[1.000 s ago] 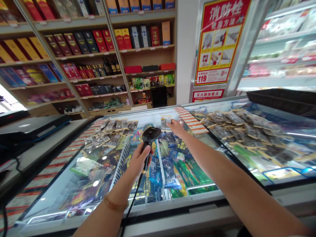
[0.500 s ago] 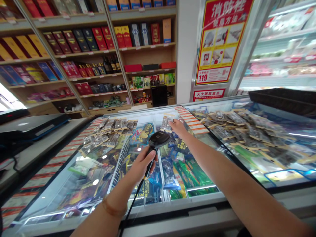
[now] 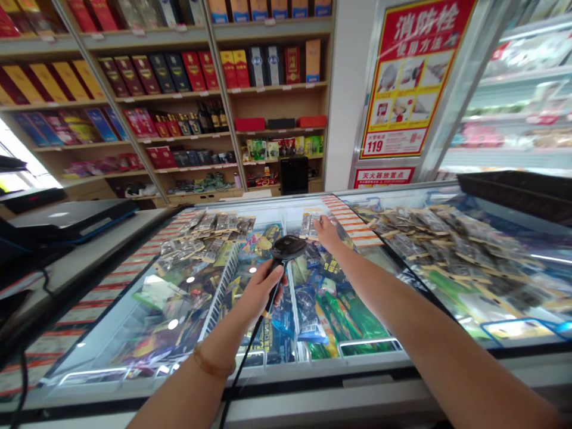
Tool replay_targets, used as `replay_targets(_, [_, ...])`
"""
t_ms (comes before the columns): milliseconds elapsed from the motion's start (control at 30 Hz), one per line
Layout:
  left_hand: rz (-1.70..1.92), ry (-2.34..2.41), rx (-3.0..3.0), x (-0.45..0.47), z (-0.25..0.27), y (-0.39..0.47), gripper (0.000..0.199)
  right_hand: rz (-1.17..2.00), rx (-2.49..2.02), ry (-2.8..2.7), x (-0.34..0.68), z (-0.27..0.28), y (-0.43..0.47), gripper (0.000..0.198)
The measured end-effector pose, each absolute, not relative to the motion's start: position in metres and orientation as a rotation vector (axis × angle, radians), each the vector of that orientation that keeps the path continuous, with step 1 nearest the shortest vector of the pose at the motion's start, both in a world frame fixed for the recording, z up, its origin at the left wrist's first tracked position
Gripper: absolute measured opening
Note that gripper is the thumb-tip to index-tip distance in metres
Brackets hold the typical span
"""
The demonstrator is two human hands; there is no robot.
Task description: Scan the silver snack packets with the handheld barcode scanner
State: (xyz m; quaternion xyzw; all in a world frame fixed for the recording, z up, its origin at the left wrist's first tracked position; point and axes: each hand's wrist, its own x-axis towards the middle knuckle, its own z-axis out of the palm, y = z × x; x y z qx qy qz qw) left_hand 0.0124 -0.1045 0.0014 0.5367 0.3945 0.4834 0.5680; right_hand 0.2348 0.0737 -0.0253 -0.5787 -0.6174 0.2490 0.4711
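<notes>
My left hand [image 3: 264, 287] is wrapped round the handle of a black barcode scanner [image 3: 288, 247], whose cord runs down toward me. Beyond the scanner head, my right hand [image 3: 328, 232] pinches a small clear snack packet [image 3: 307, 225] with tan edges, just over the far part of the freezer's glass top. Left of the scanner lies a pile of similar packets [image 3: 214, 226] on the glass. A larger pile of packets [image 3: 440, 238] spreads over the glass to the right of my right arm.
Under the glass, a chest freezer [image 3: 322, 384] holds bagged goods split by white wire dividers [image 3: 221, 289]. A black tray [image 3: 513, 193] stands at the far right. On the left is a counter [image 3: 134, 229] with a flat black device [image 3: 89, 220]. Shelves of boxes [image 3: 277, 101] line the back.
The view has shifted a little to the left. The scanner stays in my left hand, and my right hand still grips the packet, now slightly farther from the scanner head.
</notes>
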Motion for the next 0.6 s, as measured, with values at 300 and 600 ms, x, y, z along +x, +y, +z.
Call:
replay_targets(300, [1.402,1.23,0.857,-0.025,0.044,-0.107,0.052,0.719,-1.49,-1.453,0.225,-0.014,0.071,0.022])
replay_targets(600, [1.683,1.449,0.703,-0.125,0.063,-0.134,0.036,1.271,-1.29,-1.408,0.094,0.0,0.025,0.028])
